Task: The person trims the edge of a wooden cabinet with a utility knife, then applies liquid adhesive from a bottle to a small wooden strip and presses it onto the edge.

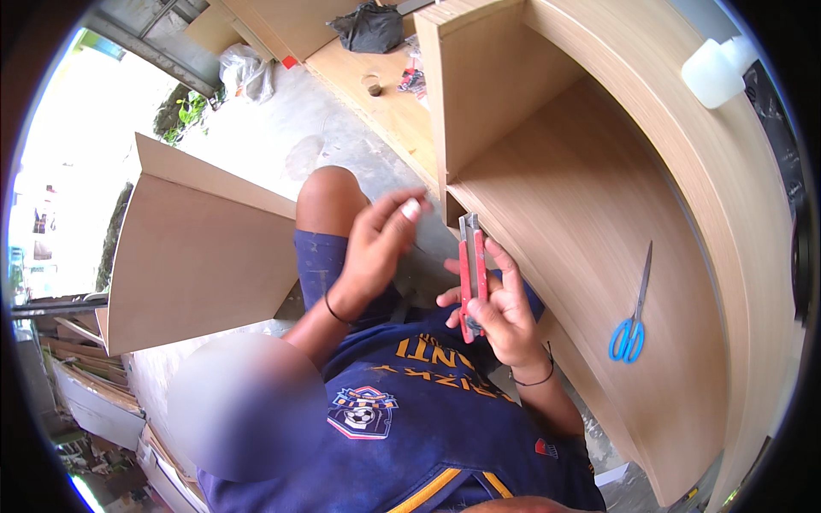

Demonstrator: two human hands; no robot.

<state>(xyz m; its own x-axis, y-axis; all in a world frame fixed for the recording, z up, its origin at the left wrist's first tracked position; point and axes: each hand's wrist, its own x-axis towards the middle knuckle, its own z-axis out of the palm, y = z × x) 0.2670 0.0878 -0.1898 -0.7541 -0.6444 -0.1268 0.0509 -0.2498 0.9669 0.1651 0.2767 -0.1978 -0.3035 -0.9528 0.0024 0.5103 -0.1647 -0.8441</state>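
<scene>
Two hands at a cabinet's edge.
Right grip [505, 312] closed on knife [471, 269]; left grip [376, 244] curled, empty; scissors [631, 321] inside cabinet [590, 197].

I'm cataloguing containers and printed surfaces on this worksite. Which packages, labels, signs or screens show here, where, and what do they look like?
White plastic bottle: top right, on the cabinet's edge; squat, translucent white.
Black bag: top centre, on a wooden board; crumpled.
Clear plastic bag: upper left, on the concrete floor; crinkled.
No signs or screens show.
</scene>
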